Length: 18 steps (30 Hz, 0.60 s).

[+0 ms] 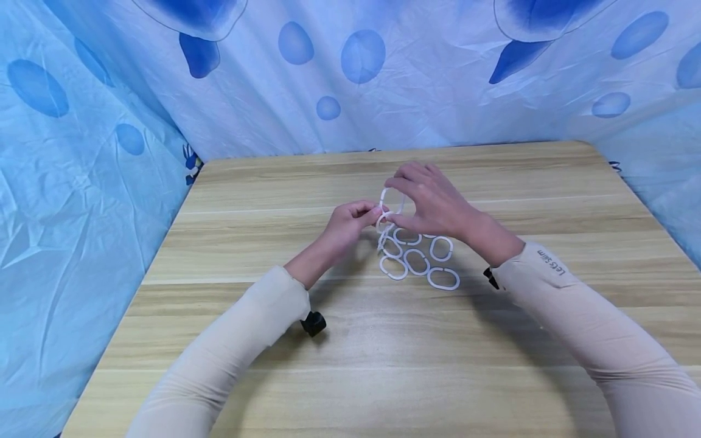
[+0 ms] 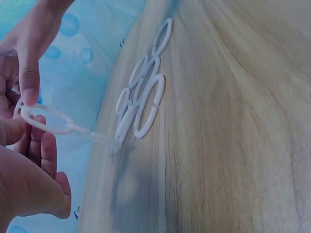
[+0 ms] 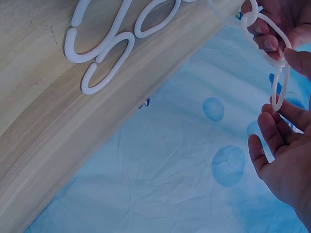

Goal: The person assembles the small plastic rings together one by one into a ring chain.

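Above the table's far half, both hands meet at a short chain of white plastic C-shaped links. My left hand [image 1: 346, 226] pinches a white link [image 2: 51, 130] between thumb and fingers, and joined links trail from it down toward the table. With thumb and fingertips, my right hand [image 1: 435, 199] holds the uppermost link [image 3: 286, 82], which stands roughly upright. In the right wrist view its thumb presses near one end while the fingers touch the other. Fingers partly hide where the two held links meet. Several loose links [image 1: 443, 289] lie just below the hands.
The wood-grain table [image 1: 350, 365] ends at a far edge behind the hands. A blue and white patterned curtain [image 1: 263, 109] hangs at the back and sides. A small black device [image 1: 314, 323] shows beneath the left sleeve.
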Each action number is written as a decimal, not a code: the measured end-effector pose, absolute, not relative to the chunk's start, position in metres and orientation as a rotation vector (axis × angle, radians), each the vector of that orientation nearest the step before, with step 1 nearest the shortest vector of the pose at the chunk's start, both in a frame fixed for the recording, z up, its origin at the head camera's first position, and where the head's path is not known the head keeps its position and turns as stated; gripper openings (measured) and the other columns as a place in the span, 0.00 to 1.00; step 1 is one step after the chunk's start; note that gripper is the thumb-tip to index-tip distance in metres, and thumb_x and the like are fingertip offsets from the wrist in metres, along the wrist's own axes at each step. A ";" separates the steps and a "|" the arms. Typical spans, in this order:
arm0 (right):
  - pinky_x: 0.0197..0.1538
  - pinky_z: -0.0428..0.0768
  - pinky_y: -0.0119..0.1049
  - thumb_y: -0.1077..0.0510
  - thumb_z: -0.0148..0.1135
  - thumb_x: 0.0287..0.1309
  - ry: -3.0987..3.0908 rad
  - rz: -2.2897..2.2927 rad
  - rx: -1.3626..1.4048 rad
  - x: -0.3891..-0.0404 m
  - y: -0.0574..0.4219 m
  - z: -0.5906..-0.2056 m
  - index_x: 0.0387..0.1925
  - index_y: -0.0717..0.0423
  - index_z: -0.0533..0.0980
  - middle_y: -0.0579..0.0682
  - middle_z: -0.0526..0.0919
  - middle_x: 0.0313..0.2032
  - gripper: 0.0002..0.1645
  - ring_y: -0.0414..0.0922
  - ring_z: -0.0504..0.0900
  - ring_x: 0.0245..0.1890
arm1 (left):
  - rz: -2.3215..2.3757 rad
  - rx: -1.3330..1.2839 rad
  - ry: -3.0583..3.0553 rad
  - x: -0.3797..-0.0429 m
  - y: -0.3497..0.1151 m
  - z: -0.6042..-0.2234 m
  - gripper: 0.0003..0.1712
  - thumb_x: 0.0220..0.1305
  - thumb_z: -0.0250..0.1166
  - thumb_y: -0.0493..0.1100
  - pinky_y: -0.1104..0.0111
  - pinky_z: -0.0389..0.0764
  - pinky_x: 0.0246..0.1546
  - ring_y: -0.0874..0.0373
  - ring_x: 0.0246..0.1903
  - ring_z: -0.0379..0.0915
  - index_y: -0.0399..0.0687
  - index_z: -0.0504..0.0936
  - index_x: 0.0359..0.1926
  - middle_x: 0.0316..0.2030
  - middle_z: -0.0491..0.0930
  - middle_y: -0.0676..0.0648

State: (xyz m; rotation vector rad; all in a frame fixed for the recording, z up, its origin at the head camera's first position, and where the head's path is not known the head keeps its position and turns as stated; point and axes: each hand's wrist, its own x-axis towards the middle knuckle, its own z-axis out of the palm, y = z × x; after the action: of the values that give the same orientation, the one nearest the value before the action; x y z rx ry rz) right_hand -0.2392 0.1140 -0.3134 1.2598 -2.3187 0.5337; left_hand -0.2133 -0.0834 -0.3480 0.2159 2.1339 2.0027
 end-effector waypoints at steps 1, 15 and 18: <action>0.43 0.68 0.48 0.48 0.73 0.46 -2.318 0.533 1.257 -0.239 0.114 -0.314 0.46 0.62 0.78 0.55 0.78 0.39 0.29 0.53 0.73 0.42 | 2.014 0.202 2.124 -0.214 -0.083 -0.348 0.13 0.68 0.60 0.40 0.65 0.74 0.55 0.53 0.45 0.78 0.32 0.81 0.46 0.40 0.84 0.45; 0.45 0.72 0.48 0.56 0.72 0.52 -2.361 0.714 1.209 -0.246 0.130 -0.315 0.42 0.64 0.78 0.54 0.79 0.31 0.20 0.50 0.76 0.34 | 2.082 0.038 2.202 -0.217 -0.085 -0.350 0.18 0.67 0.62 0.44 0.58 0.70 0.57 0.58 0.37 0.75 0.30 0.81 0.46 0.31 0.80 0.51; 0.44 0.72 0.49 0.57 0.70 0.54 -2.402 0.699 1.128 -0.248 0.136 -0.318 0.40 0.65 0.79 0.55 0.80 0.30 0.16 0.52 0.76 0.33 | 2.100 0.020 2.208 -0.218 -0.087 -0.349 0.16 0.66 0.63 0.45 0.55 0.69 0.59 0.58 0.37 0.75 0.34 0.82 0.44 0.29 0.79 0.51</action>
State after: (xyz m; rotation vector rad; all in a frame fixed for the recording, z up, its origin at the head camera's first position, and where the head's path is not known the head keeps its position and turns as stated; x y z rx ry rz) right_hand -0.2481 0.1356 -0.3181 1.1281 -2.4020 0.6994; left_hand -0.2176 -0.0870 -0.3494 0.0202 2.2076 2.1002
